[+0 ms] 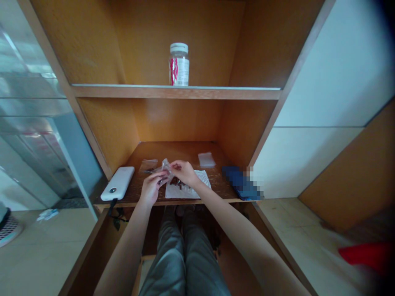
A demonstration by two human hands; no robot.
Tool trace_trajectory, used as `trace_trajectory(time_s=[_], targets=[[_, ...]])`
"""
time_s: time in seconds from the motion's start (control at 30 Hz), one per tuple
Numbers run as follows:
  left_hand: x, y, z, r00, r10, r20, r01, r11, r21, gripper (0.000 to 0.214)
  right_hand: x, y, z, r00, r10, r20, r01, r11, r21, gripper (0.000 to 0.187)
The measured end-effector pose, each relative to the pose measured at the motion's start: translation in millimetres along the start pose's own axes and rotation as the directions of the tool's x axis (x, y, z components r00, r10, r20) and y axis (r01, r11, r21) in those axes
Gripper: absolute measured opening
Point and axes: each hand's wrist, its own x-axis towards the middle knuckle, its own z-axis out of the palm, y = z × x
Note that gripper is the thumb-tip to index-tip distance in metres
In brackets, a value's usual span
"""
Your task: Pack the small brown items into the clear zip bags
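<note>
My left hand [150,188] is closed on a small clear plastic bag [166,167], holding it up over the wooden surface. At the bag's right edge, the fingers of my right hand [184,172] are pinched together on the plastic; whether they also hold a small piece cannot be made out. Below my hands lies a white paper towel [173,192] with several small dark brown pieces [176,181] on it, partly covered by my right hand and forearm. Just beyond my left hand, another small clear bag [148,165] lies flat with something dark in it.
A white power bank [119,183] with a black cable lies at left. Clear plastic bags [206,160] lie at the back right, near a dark blue item [239,183], partly pixelated. A white-capped jar [179,65] stands on the shelf [216,93] above. The cabinet's side walls flank my hands.
</note>
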Motion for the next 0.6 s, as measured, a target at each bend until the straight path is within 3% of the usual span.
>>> trace_trajectory(time_s=[0.17,0.27,0.4,0.6], targets=[[1,1,2.5,0.999,0.038,0.016,-0.038,0.999,-0.023,0.008,-11,-15,3,0.988,-0.126,0.089,0.147,0.942,-0.300,0.020],[1,2,3.7,0.999,0.041,0.022,-0.040,0.999,-0.010,0.008,-14,-21,4,0.967,-0.202,0.157,0.249,0.886,-0.392,0.019],[1,2,2.9,0.999,0.046,0.028,-0.046,0.999,-0.010,0.010,-15,-22,3,0.957,-0.215,0.196,0.281,0.859,-0.429,0.018],[1,2,2.7,0.998,0.068,0.005,-0.068,0.997,-0.041,0.007,-15,-20,1,0.958,-0.227,0.177,0.277,0.891,-0.359,0.019]])
